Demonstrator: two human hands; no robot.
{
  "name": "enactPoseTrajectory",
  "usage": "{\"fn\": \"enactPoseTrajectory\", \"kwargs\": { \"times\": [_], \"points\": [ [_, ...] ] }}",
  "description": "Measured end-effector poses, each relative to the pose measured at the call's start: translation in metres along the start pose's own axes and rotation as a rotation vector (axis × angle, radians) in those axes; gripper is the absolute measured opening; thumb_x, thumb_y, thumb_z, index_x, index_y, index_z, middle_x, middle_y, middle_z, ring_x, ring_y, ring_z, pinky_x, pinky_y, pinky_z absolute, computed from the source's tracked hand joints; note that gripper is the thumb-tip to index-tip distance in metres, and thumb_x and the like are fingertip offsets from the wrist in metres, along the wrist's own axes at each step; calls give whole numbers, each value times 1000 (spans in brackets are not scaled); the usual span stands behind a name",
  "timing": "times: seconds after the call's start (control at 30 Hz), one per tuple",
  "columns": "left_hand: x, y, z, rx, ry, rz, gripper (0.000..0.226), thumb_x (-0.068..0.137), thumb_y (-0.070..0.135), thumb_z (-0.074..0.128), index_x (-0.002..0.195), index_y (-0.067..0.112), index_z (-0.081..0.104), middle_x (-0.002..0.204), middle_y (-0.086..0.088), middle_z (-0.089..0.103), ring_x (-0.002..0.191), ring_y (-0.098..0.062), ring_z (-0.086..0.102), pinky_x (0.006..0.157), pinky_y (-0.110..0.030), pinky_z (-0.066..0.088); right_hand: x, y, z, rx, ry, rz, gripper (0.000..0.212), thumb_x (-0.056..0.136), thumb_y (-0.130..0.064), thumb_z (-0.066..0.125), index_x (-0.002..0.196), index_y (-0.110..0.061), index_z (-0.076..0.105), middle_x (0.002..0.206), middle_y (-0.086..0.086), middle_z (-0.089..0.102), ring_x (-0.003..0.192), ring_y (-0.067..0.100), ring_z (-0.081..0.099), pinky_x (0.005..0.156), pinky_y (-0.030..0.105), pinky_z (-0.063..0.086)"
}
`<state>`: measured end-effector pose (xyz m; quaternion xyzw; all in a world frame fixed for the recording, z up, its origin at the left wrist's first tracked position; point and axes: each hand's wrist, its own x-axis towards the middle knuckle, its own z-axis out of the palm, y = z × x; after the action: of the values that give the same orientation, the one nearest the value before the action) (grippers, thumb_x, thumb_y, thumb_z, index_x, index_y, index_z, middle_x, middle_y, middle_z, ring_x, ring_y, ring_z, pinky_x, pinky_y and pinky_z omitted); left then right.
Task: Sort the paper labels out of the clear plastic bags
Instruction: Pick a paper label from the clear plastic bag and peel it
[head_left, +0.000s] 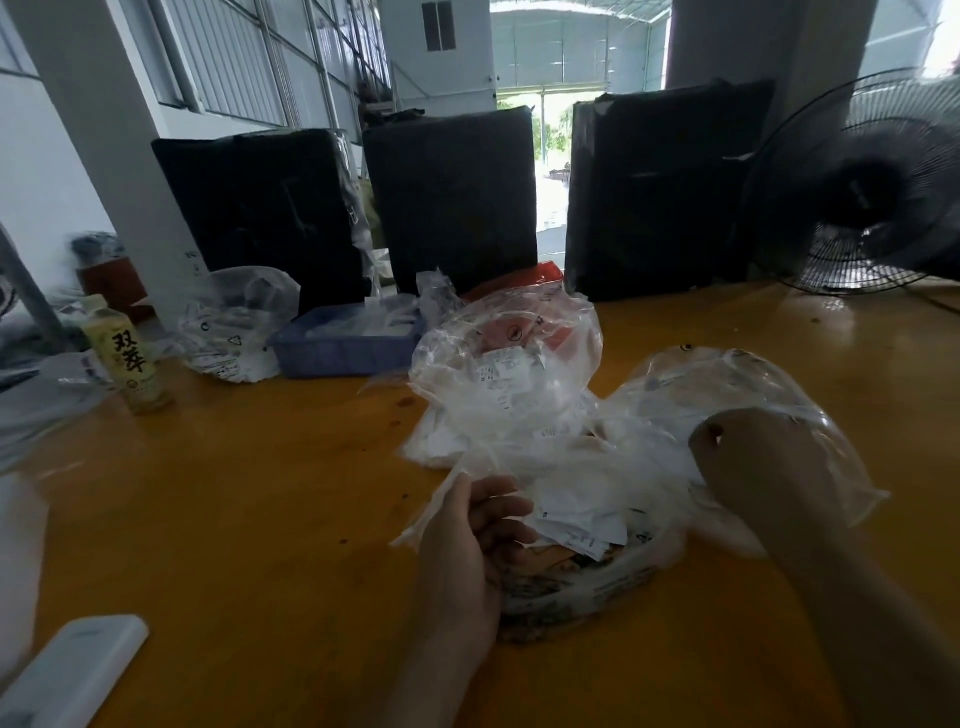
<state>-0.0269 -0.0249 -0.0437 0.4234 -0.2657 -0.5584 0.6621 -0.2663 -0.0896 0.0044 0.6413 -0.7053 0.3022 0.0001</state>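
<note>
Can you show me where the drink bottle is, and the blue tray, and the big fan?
drink bottle (126, 358): head view, on its yellow label.
blue tray (332, 354): head view, on its front wall.
fan (865, 189): head view, on the dark hub behind the wire grille.

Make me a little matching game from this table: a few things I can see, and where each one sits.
Things:
1. drink bottle
2. blue tray
3. fan
4. white paper labels

Places:
A. far right edge of the table
B. between the two hands, inside the clear plastic
C. left side of the table, standing upright
D. middle of the table, in front of the black parcels

Pairs: 1-C, 2-D, 3-A, 4-B
</note>
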Motion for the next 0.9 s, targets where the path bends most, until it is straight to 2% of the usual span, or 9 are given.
{"fn": "enactPoseTrajectory", "kwargs": {
  "times": [0.1, 0.17, 0.2, 0.33, 0.47, 0.6, 0.7, 0.8, 0.9],
  "points": [
    [1, -1, 0, 83, -15, 23, 46, 112, 36, 44, 99, 7, 77, 86, -14, 77, 62, -21, 68, 54, -33, 50, -1, -10, -4, 578, -61, -14, 38, 95, -28, 62, 68, -1, 66, 50, -1, 42, 42, 8, 34, 42, 21, 30],
    [0, -2, 4, 223, -43, 68, 39, 110, 39, 47, 108, 12, 75, 95, -7, 80, 72, -20, 72, 60, -34, 50, -9, -23, -5, 1055, -383, 25, 27, 95, -30, 63, 86, -10, 79, 66, 6, 47, 49, 11, 32, 47, 27, 25],
    [-1, -3, 5, 308, -69, 97, 38, 108, 45, 50, 112, 17, 75, 100, -2, 81, 80, -19, 74, 63, -33, 52, -13, -27, -4, 1145, -537, 0, 26, 94, -34, 65, 93, -13, 81, 71, 8, 46, 52, 14, 31, 51, 32, 22],
    [-9, -3, 6, 498, -229, 180, 56, 88, 79, 59, 119, 35, 73, 112, 11, 79, 97, -10, 76, 72, -21, 59, -27, -44, 7, 1089, -783, -162, 37, 88, -48, 61, 112, -27, 79, 64, -1, 35, 54, 15, 26, 56, 37, 20],
    [-12, -1, 2, 514, -218, 228, 31, 89, 62, 64, 102, 39, 80, 104, 8, 80, 94, -8, 75, 73, -18, 59, -34, -52, 18, 1052, -778, -149, 26, 100, -41, 56, 114, -37, 77, 60, -3, 30, 54, 15, 26, 54, 32, 24],
    [-11, -2, 1, 482, -143, 221, 25, 83, 54, 71, 90, 33, 81, 93, 4, 80, 85, -9, 76, 67, -15, 57, -40, -56, 20, 1059, -698, -142, 32, 87, -60, 63, 105, -38, 77, 60, -13, 48, 50, 8, 36, 50, 25, 32],
    [-10, -2, 2, 485, -141, 190, 23, 85, 51, 73, 88, 30, 80, 91, 1, 79, 86, -12, 77, 69, -22, 60, -41, -58, 23, 945, -544, -228, 17, 94, -43, 68, 85, -30, 74, 62, -20, 61, 48, -2, 50, 48, 12, 39],
    [-8, -2, 3, 464, -62, 172, 16, 98, 36, 71, 86, 30, 80, 94, 3, 80, 92, -13, 77, 72, -34, 62, -39, -57, 25, 898, -493, -241, 17, 97, -30, 69, 82, -25, 71, 61, -18, 62, 49, -3, 52, 49, 10, 40],
    [-7, 1, 3, 296, -41, 119, 16, 98, 25, 71, 85, 20, 78, 99, -2, 81, 97, -14, 78, 60, -24, 57, -43, -59, 25, 775, -475, -320, 17, 98, -32, 68, 83, -26, 72, 73, -13, 70, 54, 0, 57, 51, 13, 42]
  ]
}}
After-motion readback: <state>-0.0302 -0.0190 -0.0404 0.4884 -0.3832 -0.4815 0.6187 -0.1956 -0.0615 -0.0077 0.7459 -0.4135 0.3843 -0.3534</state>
